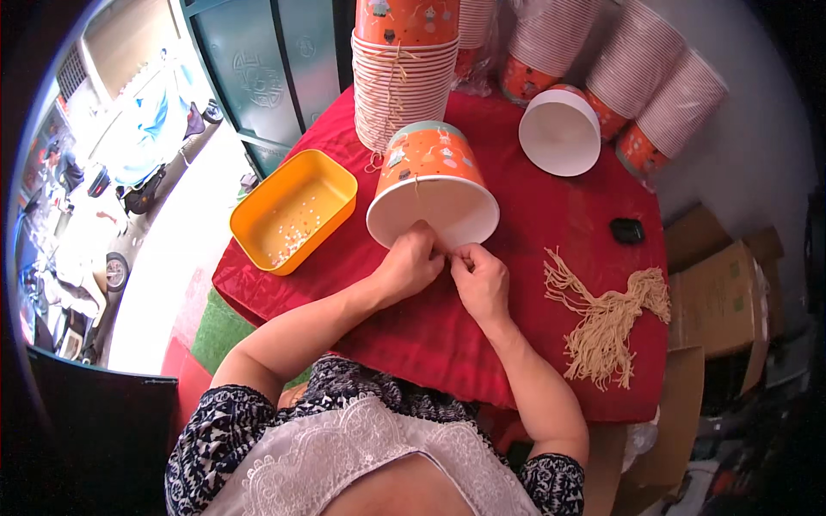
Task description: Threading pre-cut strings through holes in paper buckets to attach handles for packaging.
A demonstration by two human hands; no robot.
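An orange printed paper bucket lies tilted on its side on the red cloth, its white open mouth toward me. My left hand is closed at the near rim, its fingers curled just inside the mouth. Right beside it, my right hand pinches at the same rim, fingertips almost meeting the left ones. Whatever is between the right fingertips is too small to make out. A short bit of string shows at the bucket's upper rim. At the right lies a bundle of beige strings.
A yellow plastic tub with small white bits stands at the left. Behind rises a tall stack of paper buckets with strings hanging on it. Further right are wrapped stacks, a bucket lying on its side and a small black case.
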